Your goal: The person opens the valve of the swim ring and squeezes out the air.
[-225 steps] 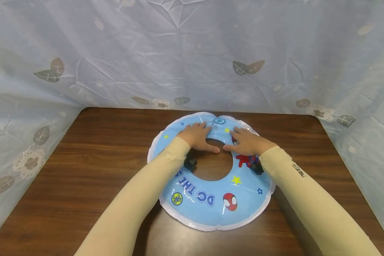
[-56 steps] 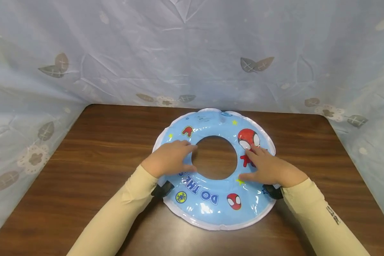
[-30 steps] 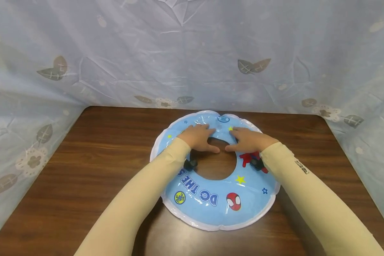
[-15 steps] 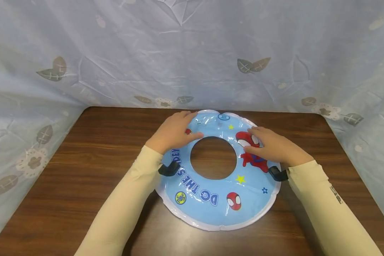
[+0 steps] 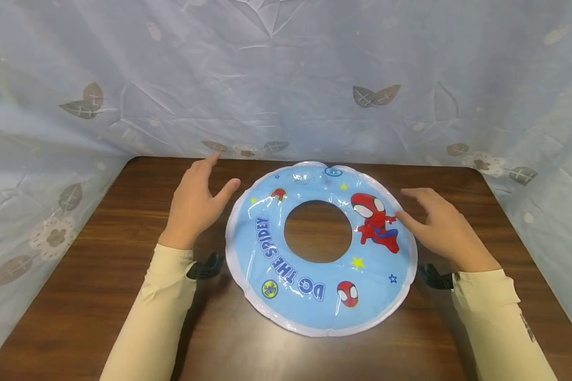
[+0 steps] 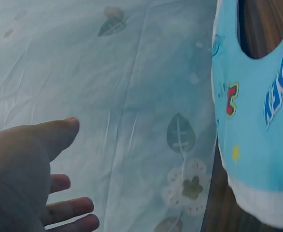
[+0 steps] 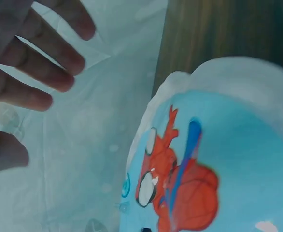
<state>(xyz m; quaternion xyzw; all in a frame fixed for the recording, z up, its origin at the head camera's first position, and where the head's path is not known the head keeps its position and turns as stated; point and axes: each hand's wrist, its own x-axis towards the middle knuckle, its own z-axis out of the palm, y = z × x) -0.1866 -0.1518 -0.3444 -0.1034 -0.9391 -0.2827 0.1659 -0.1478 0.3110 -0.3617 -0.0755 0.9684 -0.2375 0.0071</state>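
Note:
A light-blue inflatable swim ring (image 5: 310, 315) with a white rim lies flat on the brown table, looking slack at its creased edge. It carries a red cartoon figure, yellow stars and blue lettering. Off its left side my left hand (image 5: 195, 198) hovers with fingers extended and thumb spread, holding nothing; the left wrist view shows the ring (image 6: 257, 145) apart from it. My right hand (image 5: 440, 225) is by the ring's right rim, fingers loosely extended, its thumb tip overlapping the rim in the head view. The right wrist view shows that hand (image 7: 35, 63) apart from the ring (image 7: 247, 159).
The wood-grain table (image 5: 109, 275) has rounded far corners. A pale patterned curtain (image 5: 286, 79) hangs behind it and along both sides. Black wrist devices (image 5: 207, 267) stick out from the cream sleeves (image 5: 145, 323).
Both hands lay on the ring's upper part a second ago, spread across it half a second ago, and are now out beyond its left and right sides. The ring stays in place.

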